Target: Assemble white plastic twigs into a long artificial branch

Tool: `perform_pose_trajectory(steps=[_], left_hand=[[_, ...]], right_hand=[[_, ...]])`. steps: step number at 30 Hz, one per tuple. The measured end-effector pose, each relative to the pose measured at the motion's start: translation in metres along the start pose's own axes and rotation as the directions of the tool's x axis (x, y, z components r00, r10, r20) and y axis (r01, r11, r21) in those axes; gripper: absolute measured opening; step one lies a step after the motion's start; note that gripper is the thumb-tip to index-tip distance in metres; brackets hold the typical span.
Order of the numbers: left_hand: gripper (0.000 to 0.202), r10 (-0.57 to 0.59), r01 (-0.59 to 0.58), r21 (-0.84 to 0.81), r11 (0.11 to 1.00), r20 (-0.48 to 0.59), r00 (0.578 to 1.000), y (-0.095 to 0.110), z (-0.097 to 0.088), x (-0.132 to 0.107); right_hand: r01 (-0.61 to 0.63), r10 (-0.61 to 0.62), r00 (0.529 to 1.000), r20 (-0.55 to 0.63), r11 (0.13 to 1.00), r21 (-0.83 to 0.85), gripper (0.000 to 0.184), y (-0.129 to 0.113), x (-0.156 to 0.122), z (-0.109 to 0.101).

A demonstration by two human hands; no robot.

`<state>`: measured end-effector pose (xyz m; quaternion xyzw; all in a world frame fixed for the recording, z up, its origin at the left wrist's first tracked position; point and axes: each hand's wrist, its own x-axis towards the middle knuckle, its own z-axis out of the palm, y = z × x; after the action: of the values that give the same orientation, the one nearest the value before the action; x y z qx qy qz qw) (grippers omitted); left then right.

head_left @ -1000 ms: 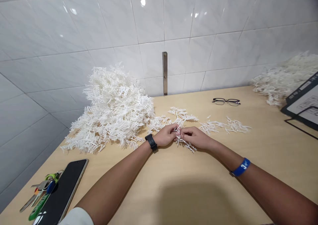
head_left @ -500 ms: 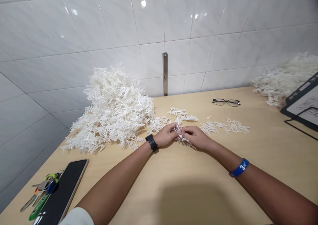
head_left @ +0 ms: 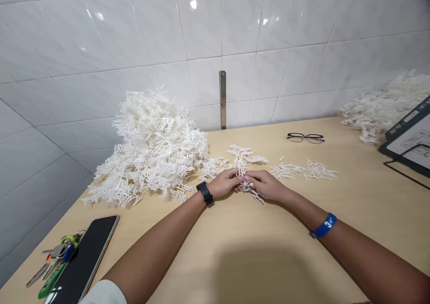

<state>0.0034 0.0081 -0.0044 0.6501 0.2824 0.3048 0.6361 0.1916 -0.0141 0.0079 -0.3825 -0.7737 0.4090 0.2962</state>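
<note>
My left hand (head_left: 225, 182) and my right hand (head_left: 265, 184) meet over the middle of the table, fingertips nearly touching. Between them is a white branched plastic sprig (head_left: 247, 187), pinched by the thumb and fingers of each hand. Its thin twigs stick out above and below the fingers, and the part inside the grip is hidden. Just beyond the hands lie loose white sprigs (head_left: 240, 151). More pieces (head_left: 291, 171) are scattered to the right of my right hand. A tall heap of white sprigs (head_left: 157, 147) stands left of my left hand, against the tiled wall.
Black-rimmed glasses (head_left: 305, 138) lie at the back right of the wooden table (head_left: 188, 259). Another white heap (head_left: 372, 109) and a dark-framed board (head_left: 413, 136) stand at the far right. A phone (head_left: 88, 254) and keys (head_left: 58, 252) occupy the front left.
My right fingers have closed in towards my left fingertips on the sprig, whose twigs have shifted slightly. The heaps and other objects have stayed in place.
</note>
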Motion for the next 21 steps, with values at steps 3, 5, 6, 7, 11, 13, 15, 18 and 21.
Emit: perform_pose_trajectory(steps=[3,5,6,7,11,13,15,18,21], left_hand=[[0.048,0.010,-0.010,0.025,1.000,-0.007,1.000,-0.0004,-0.0008,0.0002],[0.050,0.007,-0.006,0.058,0.998,-0.009,1.000,0.0002,-0.0013,0.0002],[0.051,0.003,-0.003,0.077,0.997,-0.004,1.000,0.0006,-0.0014,0.0001],[0.051,0.001,-0.001,0.096,0.995,0.003,1.000,0.0009,-0.0015,0.0001],[0.049,0.017,-0.022,0.153,0.988,0.037,0.999,0.0016,0.0000,-0.0010],[0.047,0.021,-0.026,0.174,0.984,0.030,0.999,0.0022,0.0014,-0.0020],[0.044,0.018,-0.020,0.200,0.980,0.011,1.000,0.0028,0.0029,-0.0029],[0.037,0.017,-0.010,0.238,0.971,-0.026,1.000,0.0027,0.0046,-0.0034],[0.032,0.009,0.006,0.217,0.976,-0.067,0.998,0.0015,0.0042,-0.0022]], right_hand=[[0.018,-0.019,1.000,0.019,0.997,0.072,0.039,-0.0016,0.0001,0.0005],[0.019,-0.019,1.000,-0.008,0.996,0.083,0.040,-0.0033,0.0002,0.0018],[0.016,-0.014,0.999,-0.031,0.997,0.082,0.040,-0.0038,0.0003,0.0026],[0.010,-0.006,0.998,-0.059,0.997,0.080,0.040,-0.0040,0.0004,0.0035],[-0.034,0.043,0.985,-0.167,0.998,0.054,0.041,0.0002,0.0012,0.0068],[-0.041,0.047,0.984,-0.174,0.999,0.033,0.042,0.0028,0.0012,0.0077],[-0.036,0.039,0.986,-0.162,0.999,0.019,0.043,0.0040,0.0008,0.0079],[-0.041,0.045,0.989,-0.141,0.999,0.032,0.044,0.0029,-0.0001,0.0071],[-0.062,0.069,0.992,-0.106,0.996,0.068,0.044,-0.0002,-0.0008,0.0060]])
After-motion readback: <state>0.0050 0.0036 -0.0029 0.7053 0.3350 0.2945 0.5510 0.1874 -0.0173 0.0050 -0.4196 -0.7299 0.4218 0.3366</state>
